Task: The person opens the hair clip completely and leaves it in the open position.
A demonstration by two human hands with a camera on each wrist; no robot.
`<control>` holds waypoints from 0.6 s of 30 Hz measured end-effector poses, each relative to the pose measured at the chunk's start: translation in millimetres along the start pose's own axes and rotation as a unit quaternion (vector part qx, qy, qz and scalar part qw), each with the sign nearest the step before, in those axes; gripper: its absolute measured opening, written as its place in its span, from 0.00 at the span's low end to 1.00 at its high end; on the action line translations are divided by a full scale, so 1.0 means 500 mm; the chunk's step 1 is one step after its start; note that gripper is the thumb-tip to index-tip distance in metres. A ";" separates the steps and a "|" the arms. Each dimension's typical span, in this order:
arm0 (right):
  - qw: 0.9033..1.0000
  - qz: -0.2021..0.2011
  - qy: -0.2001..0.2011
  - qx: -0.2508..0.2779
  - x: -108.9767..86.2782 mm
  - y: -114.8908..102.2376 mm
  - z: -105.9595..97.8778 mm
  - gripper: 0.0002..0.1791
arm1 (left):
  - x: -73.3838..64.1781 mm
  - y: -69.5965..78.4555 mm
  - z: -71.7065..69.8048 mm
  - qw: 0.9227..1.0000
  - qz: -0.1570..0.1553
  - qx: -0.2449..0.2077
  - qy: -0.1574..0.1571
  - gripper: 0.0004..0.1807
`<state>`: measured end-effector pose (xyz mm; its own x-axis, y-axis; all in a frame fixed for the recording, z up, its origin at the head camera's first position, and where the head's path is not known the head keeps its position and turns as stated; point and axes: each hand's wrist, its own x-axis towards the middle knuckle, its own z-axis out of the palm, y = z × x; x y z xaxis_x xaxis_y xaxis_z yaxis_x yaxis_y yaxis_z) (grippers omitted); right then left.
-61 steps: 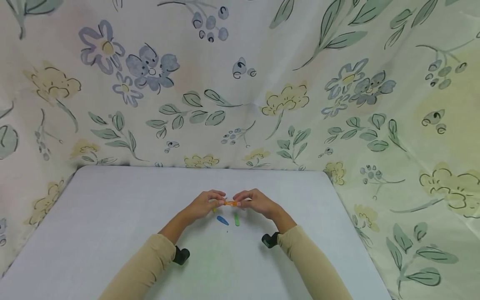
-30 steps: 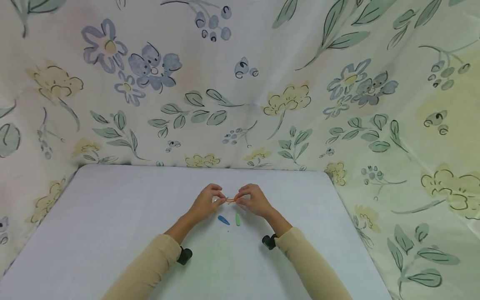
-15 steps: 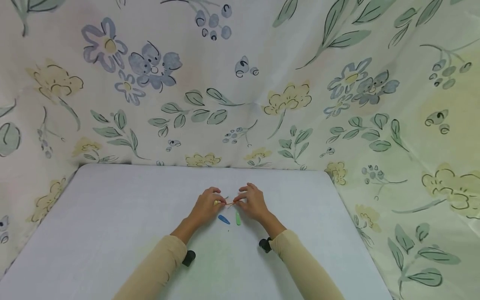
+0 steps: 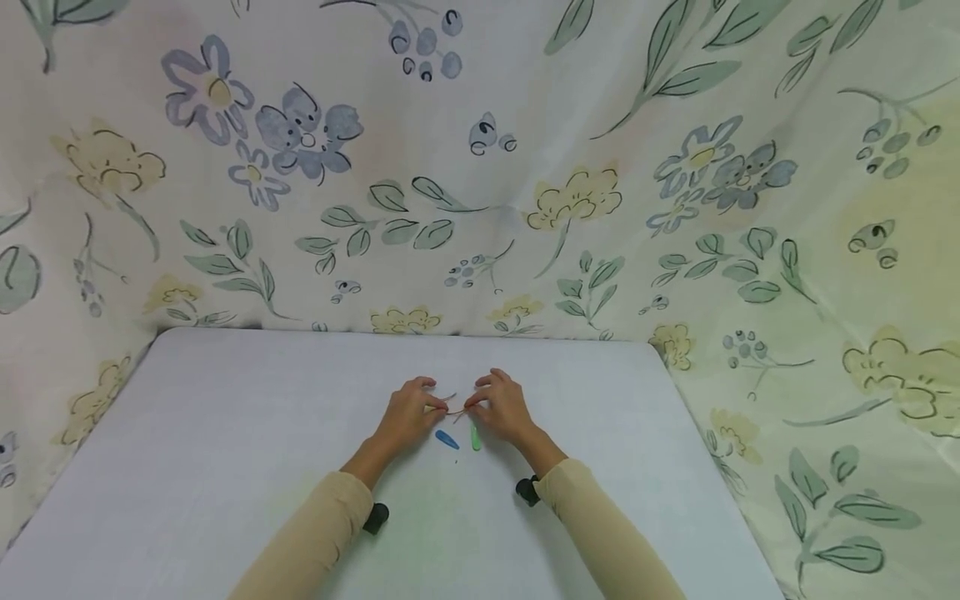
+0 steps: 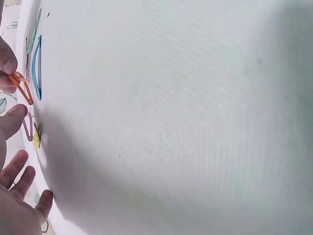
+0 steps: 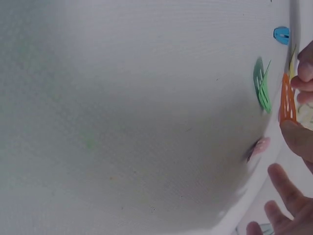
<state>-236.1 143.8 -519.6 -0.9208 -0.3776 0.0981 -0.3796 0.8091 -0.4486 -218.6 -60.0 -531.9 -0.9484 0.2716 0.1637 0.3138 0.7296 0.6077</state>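
Observation:
An orange snap hair clip (image 6: 287, 100) is held between the two hands above the far middle of the table. My right hand (image 4: 504, 407) pinches its wide end between thumb and fingers. The fingertips of my left hand (image 4: 405, 415) pinch at the narrow end, though the exact contact is partly hidden. Below the hands lie a blue hair clip (image 4: 447, 439) and a green hair clip (image 4: 476, 437). The right wrist view also has a pink clip (image 6: 259, 147) beside the right hand. A yellow clip (image 5: 36, 137) shows near the left hand in the left wrist view.
The white table (image 4: 225, 442) runs back to a floral cloth (image 4: 420, 258) hanging behind and at the sides. A black wrist camera (image 4: 377, 518) is on the left wrist, another black camera (image 4: 527, 492) on the right. Small specks dot the tabletop.
Both forearms have drawn slightly inward, and the fingertips have come a little closer together. The orange clip has turned and looks thinner from above. The blue and green clips stay put.

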 end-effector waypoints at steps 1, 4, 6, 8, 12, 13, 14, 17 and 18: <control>1.000 0.000 0.000 -0.001 0.000 -0.001 0.001 0.05 | -0.001 -0.001 0.000 1.000 -0.001 0.002 -0.002 0.04; 1.000 -0.002 -0.002 -0.001 -0.001 -0.005 0.002 0.05 | -0.003 -0.003 -0.001 1.000 -0.002 0.002 -0.008 0.04; 1.000 -0.006 -0.003 0.003 -0.003 -0.005 0.001 0.06 | -0.004 -0.003 -0.002 1.000 -0.001 0.001 -0.011 0.04; 1.000 -0.014 -0.002 -0.002 -0.004 -0.006 0.002 0.07 | -0.006 -0.005 -0.006 1.000 -0.001 -0.002 -0.009 0.04; 1.000 -0.022 0.007 -0.002 -0.006 -0.004 0.003 0.08 | -0.006 -0.014 -0.012 1.000 0.001 -0.020 -0.007 0.05; 1.000 -0.019 0.007 -0.003 -0.006 -0.004 0.004 0.08 | -0.005 -0.016 -0.013 1.000 0.001 -0.026 -0.003 0.05; 1.000 -0.016 0.006 -0.002 -0.006 -0.004 0.004 0.08 | -0.004 -0.019 -0.014 0.999 0.000 -0.032 -0.001 0.06; 1.000 0.002 -0.003 0.010 -0.005 -0.007 0.007 0.08 | -0.003 -0.026 -0.017 0.999 -0.007 -0.041 0.005 0.07; 1.000 0.009 -0.008 0.014 -0.005 -0.009 0.008 0.08 | -0.003 -0.027 -0.018 0.999 -0.010 -0.038 0.007 0.08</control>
<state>-231.7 139.3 -521.4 -0.9255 -0.3709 0.0766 -0.3611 0.8031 -0.4740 -222.0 -75.9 -533.2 -0.9552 0.2479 0.1619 0.2910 0.6849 0.6680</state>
